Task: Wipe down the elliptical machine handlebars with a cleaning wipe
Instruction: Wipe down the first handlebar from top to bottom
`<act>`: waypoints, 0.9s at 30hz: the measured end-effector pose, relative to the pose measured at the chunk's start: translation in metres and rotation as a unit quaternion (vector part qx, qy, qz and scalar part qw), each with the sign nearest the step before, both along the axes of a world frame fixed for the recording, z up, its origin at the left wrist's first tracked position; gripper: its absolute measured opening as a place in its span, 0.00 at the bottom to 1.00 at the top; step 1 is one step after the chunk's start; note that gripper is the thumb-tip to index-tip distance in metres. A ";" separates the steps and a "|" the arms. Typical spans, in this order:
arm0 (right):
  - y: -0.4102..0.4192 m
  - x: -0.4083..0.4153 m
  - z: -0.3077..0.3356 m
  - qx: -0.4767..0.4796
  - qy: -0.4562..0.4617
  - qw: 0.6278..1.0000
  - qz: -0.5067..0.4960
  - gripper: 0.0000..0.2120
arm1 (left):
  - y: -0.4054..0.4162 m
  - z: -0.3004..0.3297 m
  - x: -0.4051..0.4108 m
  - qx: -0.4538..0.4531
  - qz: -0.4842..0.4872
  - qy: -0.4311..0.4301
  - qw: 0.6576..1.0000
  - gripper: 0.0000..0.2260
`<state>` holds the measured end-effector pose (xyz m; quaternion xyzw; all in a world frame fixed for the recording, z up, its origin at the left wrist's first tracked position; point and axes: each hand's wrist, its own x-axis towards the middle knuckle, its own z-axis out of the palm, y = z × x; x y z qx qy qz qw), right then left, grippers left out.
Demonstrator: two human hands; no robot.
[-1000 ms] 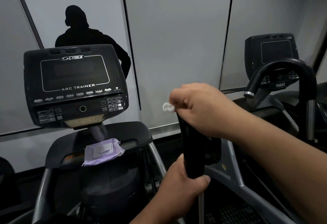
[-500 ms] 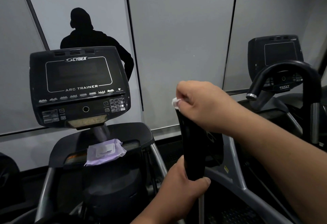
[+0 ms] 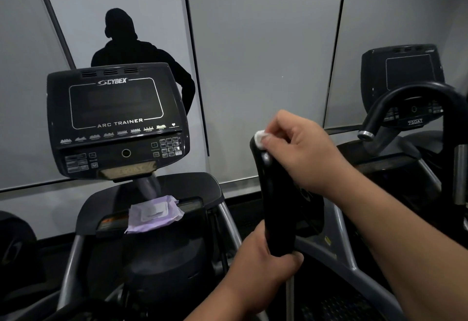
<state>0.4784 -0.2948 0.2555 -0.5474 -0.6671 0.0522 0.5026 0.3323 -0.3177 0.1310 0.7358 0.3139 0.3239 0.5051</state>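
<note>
A black upright handlebar (image 3: 274, 201) of the elliptical stands at centre right. My right hand (image 3: 304, 151) pinches a small white cleaning wipe (image 3: 259, 138) against the handlebar's top end. Only a bit of the wipe shows past my fingertips. My left hand (image 3: 260, 272) grips the handlebar's lower part, thumb wrapped across its front. Both forearms come in from the bottom right.
The black Cybex Arc Trainer console (image 3: 116, 120) stands at left. A purple pack of wipes (image 3: 154, 213) lies on the ledge below it. A second machine with a curved black handlebar (image 3: 415, 97) stands at right. Grey wall panels lie behind, with a dark silhouette of a person (image 3: 126, 47).
My right hand has slid slightly down and round the handlebar's top with the wipe. The wipe now sits on the tip. My left hand has kept its grip.
</note>
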 end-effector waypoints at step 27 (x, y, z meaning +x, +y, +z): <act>0.006 0.002 -0.016 0.044 0.160 0.986 -0.020 0.13 | 0.021 0.078 0.000 0.068 0.108 0.034 0.991 0.22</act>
